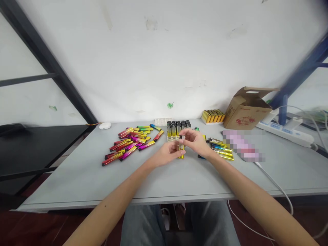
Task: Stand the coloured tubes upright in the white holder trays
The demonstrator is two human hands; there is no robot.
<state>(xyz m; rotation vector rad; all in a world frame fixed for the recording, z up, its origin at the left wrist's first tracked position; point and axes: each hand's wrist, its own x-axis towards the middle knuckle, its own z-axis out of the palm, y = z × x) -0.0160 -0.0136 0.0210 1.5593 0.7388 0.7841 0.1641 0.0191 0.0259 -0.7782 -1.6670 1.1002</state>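
Both my hands meet at the middle of the grey table, on one upright yellow lighter [181, 147]. My left hand [169, 153] grips its lower part, while my right hand [195, 140] pinches it near the dark top. Just behind them, black-topped lighters [174, 128] stand in rows in a pale tray [169, 138], partly hidden by my right hand. To the left lies a loose pile of shiny red, yellow, purple and green lighters [130, 142]. Beside my right wrist are several gold, silver and blue lighters [222, 150], some hidden behind the hand.
At the back right, a tray of yellow items [213, 116] stands beside an open cardboard box [247, 111]. A power strip [287, 132], a blurred pink object [241, 145] and a white cable [275, 182] lie right. A white case [105, 126] sits back left.
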